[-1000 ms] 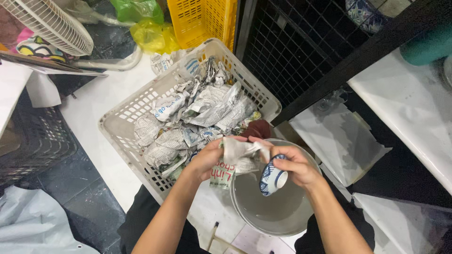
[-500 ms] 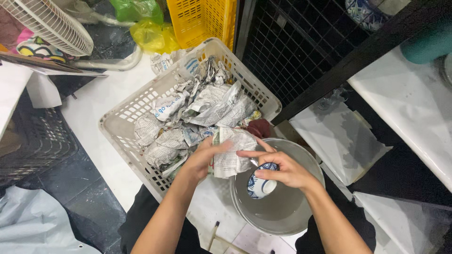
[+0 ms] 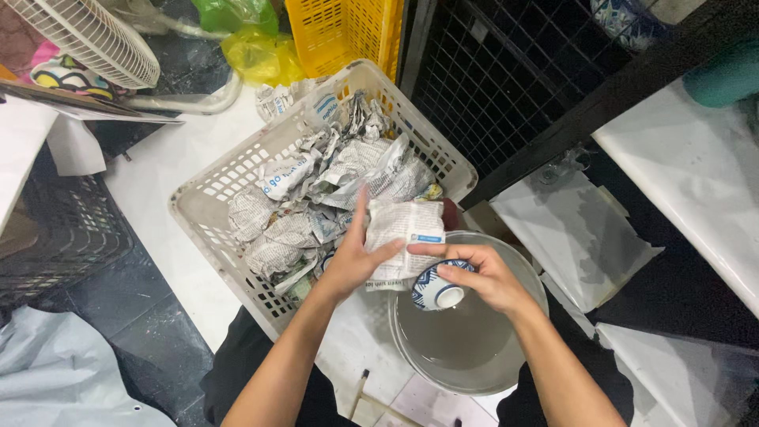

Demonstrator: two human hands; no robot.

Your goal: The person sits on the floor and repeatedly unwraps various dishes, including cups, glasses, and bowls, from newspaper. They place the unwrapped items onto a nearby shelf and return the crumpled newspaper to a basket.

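- I see crumpled newspaper-wrapped bundles (image 3: 316,190), grey-white with blue print, filling the white slotted basket (image 3: 207,213).
- My left hand (image 3: 352,261) holds one newspaper wrapping (image 3: 405,237), bearing a small blue rectangular patch.

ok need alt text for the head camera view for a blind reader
Seen from above, the right hand holds a small blue-and-white bowl over a grey basin while the left hand grips its newspaper wrapping. Beside them, a white plastic basket holds crumpled newspaper bundles.

2 bare forearms, no sleeves — black trousers (image 3: 245,368) below them.
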